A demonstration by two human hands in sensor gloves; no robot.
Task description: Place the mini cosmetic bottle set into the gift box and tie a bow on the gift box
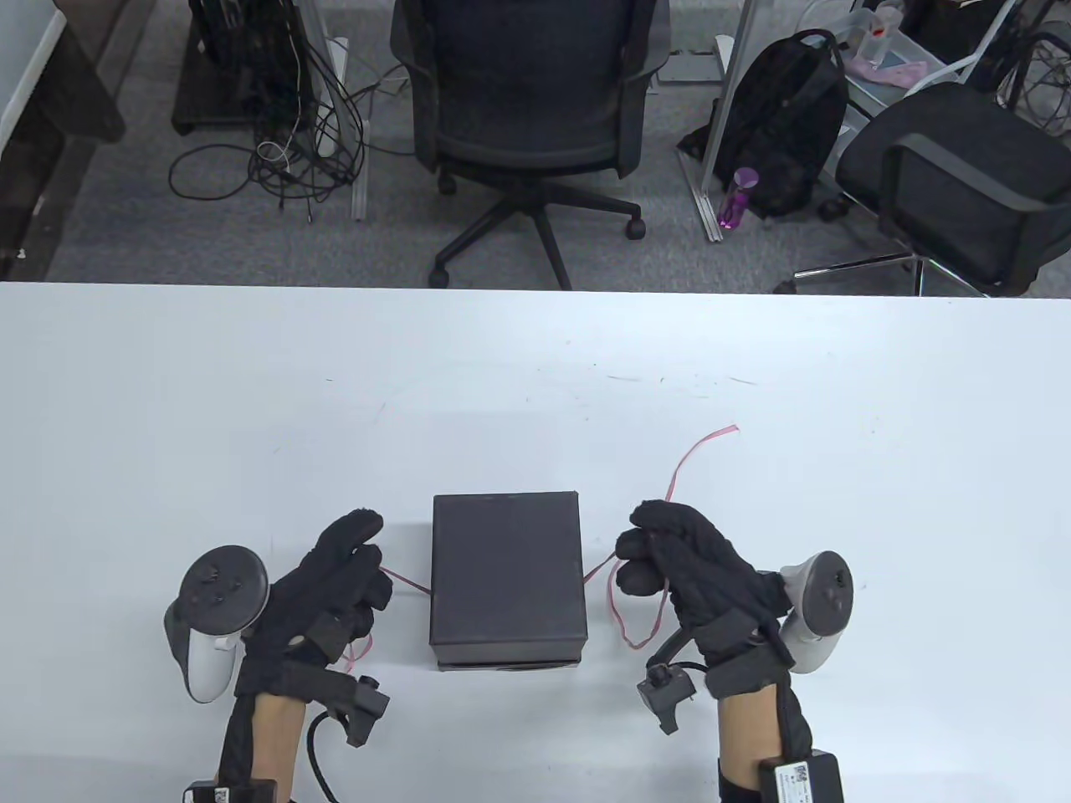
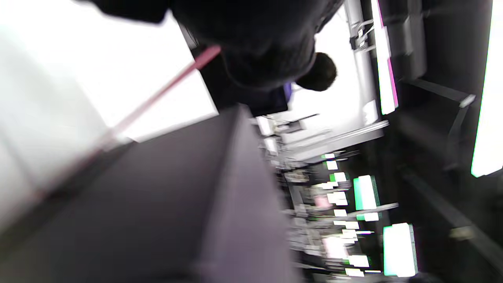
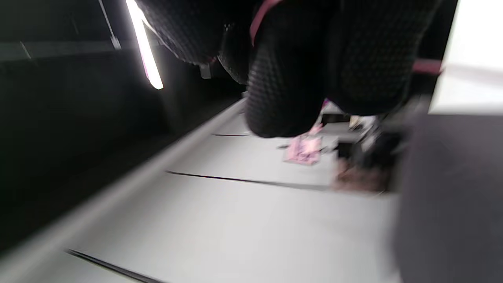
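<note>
We see a closed black gift box [image 1: 506, 579] at the table's [image 1: 167, 401] near-centre, lid on. A thin pink ribbon [image 1: 679, 468] runs under it & out both sides. Our left hand [image 1: 335, 585], just left of box, pinches one end w/ curled fingers. Our right hand [image 1: 678, 560], just right, grips the other strand, fingers curled tight.

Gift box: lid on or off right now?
On. In the table view the gift box shows an unbroken dark top, with the lid's rim overlapping the base along its near edge. Contents cannot be seen.
</note>
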